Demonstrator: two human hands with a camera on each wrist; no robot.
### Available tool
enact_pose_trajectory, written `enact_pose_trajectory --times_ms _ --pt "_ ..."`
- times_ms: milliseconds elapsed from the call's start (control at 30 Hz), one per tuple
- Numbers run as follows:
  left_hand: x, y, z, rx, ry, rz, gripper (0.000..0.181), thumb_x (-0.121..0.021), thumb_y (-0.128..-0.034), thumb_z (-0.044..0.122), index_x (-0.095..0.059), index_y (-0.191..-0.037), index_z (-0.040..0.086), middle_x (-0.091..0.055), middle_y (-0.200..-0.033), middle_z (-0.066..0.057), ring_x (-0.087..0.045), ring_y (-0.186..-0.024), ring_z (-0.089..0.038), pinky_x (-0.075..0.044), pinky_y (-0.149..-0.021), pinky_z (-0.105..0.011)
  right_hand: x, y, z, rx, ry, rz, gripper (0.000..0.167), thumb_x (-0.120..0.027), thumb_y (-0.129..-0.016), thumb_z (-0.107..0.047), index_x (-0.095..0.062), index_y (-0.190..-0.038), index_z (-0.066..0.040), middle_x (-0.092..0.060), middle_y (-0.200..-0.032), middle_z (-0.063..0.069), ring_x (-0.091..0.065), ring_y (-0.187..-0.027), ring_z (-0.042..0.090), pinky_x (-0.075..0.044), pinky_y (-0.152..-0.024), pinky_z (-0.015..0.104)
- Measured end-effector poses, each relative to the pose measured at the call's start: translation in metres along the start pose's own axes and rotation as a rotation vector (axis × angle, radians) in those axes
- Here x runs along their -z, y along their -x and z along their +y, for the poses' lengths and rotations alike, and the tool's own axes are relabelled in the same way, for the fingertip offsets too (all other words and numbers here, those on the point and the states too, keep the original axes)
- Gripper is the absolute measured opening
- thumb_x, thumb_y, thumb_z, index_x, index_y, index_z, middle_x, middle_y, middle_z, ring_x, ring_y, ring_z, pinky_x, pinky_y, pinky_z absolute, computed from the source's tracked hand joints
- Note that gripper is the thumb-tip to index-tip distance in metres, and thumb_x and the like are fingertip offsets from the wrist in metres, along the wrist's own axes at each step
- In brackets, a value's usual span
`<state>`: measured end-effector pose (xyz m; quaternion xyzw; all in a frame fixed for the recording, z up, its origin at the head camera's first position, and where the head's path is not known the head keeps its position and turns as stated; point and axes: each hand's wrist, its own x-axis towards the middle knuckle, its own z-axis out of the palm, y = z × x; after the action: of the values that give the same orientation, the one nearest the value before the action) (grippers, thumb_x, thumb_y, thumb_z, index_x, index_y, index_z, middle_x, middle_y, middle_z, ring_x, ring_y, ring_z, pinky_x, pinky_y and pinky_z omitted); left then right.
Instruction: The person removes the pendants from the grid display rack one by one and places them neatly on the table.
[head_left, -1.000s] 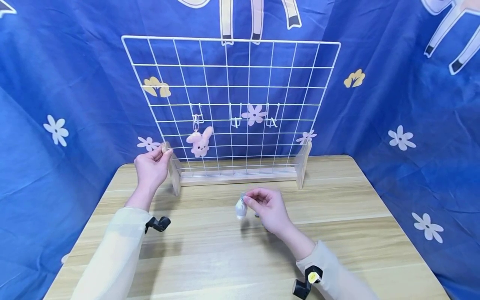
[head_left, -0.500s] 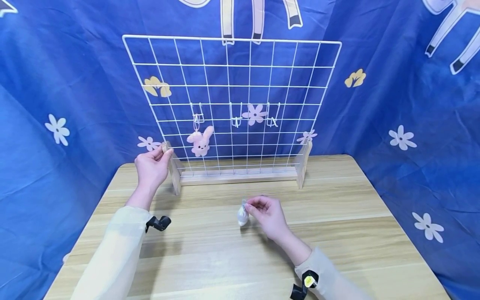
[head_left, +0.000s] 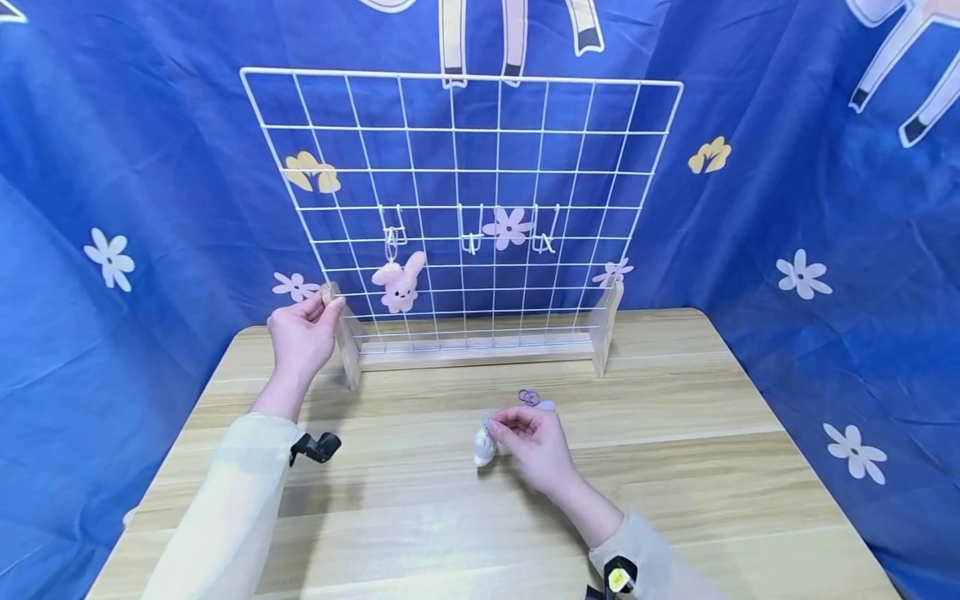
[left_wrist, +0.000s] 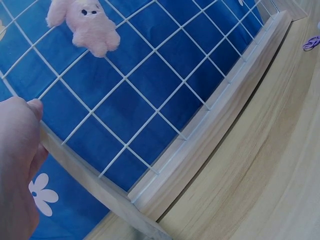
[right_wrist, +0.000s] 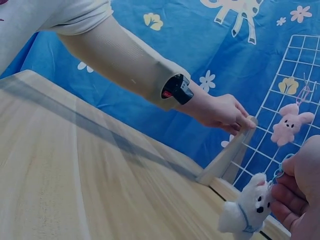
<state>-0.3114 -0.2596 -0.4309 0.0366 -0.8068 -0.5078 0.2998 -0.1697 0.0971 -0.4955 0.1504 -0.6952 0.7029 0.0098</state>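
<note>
My left hand point(head_left: 302, 336) pinches the top of the left wooden side post point(head_left: 347, 346) of a white wire grid rack point(head_left: 480, 81). From a hook on that grid hangs a pink plush bunny charm point(head_left: 399, 285), on a bead chain. Over the table, my right hand point(head_left: 538, 446) pinches the light blue chain point(right_wrist: 280, 170) of a small white plush dog-like charm point(right_wrist: 248, 209), which dangles close above the wood. A purple ring-like chain point(head_left: 528, 397) lies just beyond the right hand, beside a pale lilac thing point(head_left: 547, 406) mostly hidden by that hand.
Two more white hooks, a middle one point(head_left: 472, 242) and a right one point(head_left: 543, 242), hang on the grid with nothing on them. The rack's wooden base point(head_left: 476, 354) stands near the back of the wooden table point(head_left: 420, 517). Blue printed cloth point(head_left: 750, 208) surrounds the table.
My right hand has drawn back toward me with the white plush charm, uncovering the purple chain and part of the lilac thing. My left hand keeps its hold on the post.
</note>
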Motion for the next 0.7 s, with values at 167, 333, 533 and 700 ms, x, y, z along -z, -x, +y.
enact_pose_trajectory --times_ms 167,333,533,700 --pt "0.001 0.0 0.0 0.001 0.001 0.001 0.038 -0.081 -0.0966 0.016 -0.071 -0.129 -0.001 -0.071 -0.119 -0.022 -0.072 -0.108 -0.016 -0.058 -0.085 -0.014 -0.002 0.002 0.005 -0.029 0.004 0.013 0.011 -0.076 -0.094 0.002 -0.074 -0.102 0.01 -0.074 -0.101 0.02 -0.068 -0.087 0.016 -0.06 -0.078 0.02" --pt "0.001 -0.001 0.0 0.009 -0.011 0.003 0.039 -0.081 -0.097 0.018 -0.071 -0.13 -0.001 -0.071 -0.118 -0.022 -0.072 -0.107 -0.016 -0.058 -0.085 -0.014 -0.002 -0.001 0.01 -0.012 0.023 0.033 0.01 -0.076 -0.095 0.002 -0.075 -0.103 0.009 -0.075 -0.101 0.02 -0.069 -0.086 0.017 -0.06 -0.076 0.021" --pt "0.001 0.0 0.0 0.045 -0.006 -0.007 0.039 -0.08 -0.0975 0.018 -0.07 -0.13 -0.001 -0.07 -0.119 -0.022 -0.072 -0.106 -0.013 -0.058 -0.085 -0.014 -0.004 -0.008 0.017 -0.032 0.03 0.047 0.01 -0.076 -0.096 0.001 -0.075 -0.103 0.009 -0.075 -0.097 0.019 -0.068 -0.082 0.014 -0.059 -0.073 0.019" --pt "0.001 0.0 0.0 0.025 -0.021 -0.006 0.039 -0.08 -0.0978 0.019 -0.07 -0.13 -0.001 -0.071 -0.118 -0.021 -0.072 -0.106 -0.013 -0.058 -0.085 -0.014 -0.007 -0.015 0.022 -0.038 0.053 0.08 0.011 -0.076 -0.097 -0.002 -0.075 -0.103 0.008 -0.075 -0.097 0.017 -0.068 -0.082 0.014 -0.06 -0.073 0.019"
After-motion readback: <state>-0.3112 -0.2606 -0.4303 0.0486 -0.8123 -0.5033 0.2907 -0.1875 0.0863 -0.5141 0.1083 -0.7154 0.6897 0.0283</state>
